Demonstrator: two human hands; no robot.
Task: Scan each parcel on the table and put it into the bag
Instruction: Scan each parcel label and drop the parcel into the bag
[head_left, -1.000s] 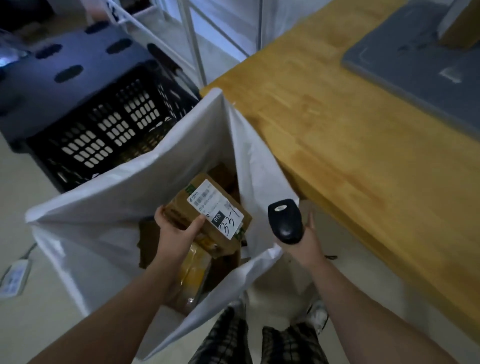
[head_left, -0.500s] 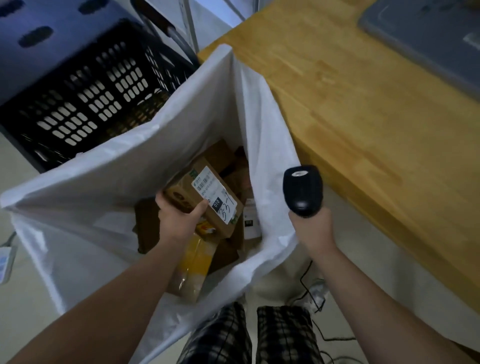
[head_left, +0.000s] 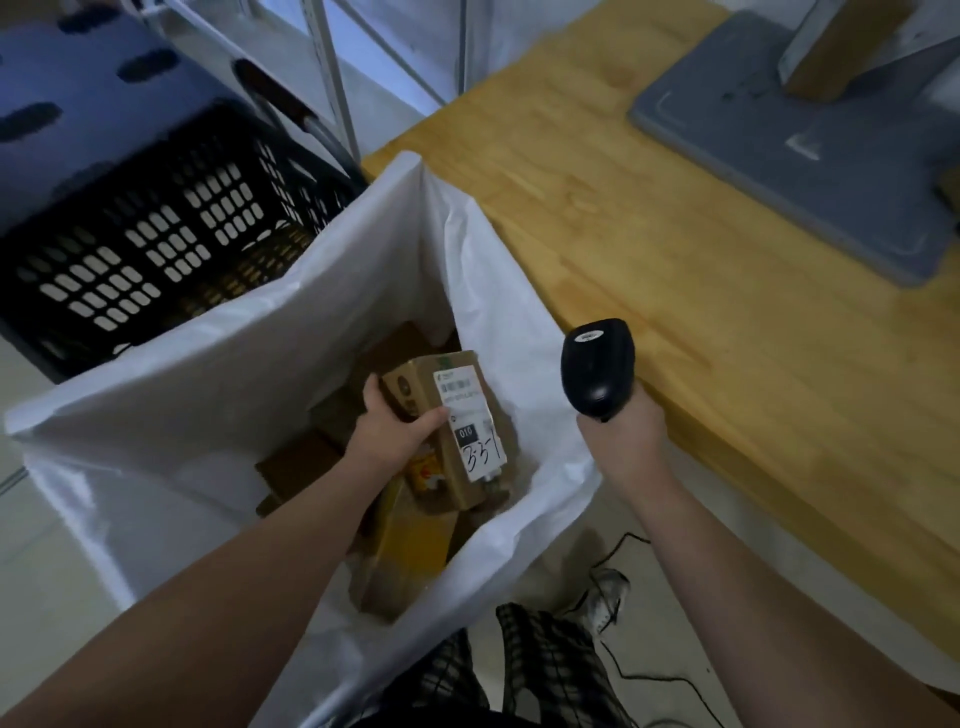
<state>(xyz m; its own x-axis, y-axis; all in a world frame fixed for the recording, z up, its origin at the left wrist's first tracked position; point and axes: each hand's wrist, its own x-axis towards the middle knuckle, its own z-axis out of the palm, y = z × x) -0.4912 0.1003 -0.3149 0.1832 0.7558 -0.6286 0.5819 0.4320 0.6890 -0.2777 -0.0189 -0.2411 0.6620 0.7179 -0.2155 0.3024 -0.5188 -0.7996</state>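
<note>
My left hand (head_left: 397, 423) grips a small cardboard parcel (head_left: 457, 415) with a white label marked 010 and 337, holding it inside the mouth of the big white bag (head_left: 218, 395). Several other brown and yellow parcels (head_left: 410, 540) lie lower down in the bag. My right hand (head_left: 621, 431) holds a black barcode scanner (head_left: 597, 366) upright just right of the bag's edge, beside the table's front edge.
The wooden table (head_left: 701, 270) runs along the right, with a grey monitor base (head_left: 810, 145) at its far end. A black plastic crate (head_left: 156, 228) stands behind the bag on the left. A black cable (head_left: 618, 665) lies on the floor by my feet.
My left hand has lowered the labelled parcel deeper into the bag and turned it more upright. The scanner hand has stayed beside the bag's right edge.
</note>
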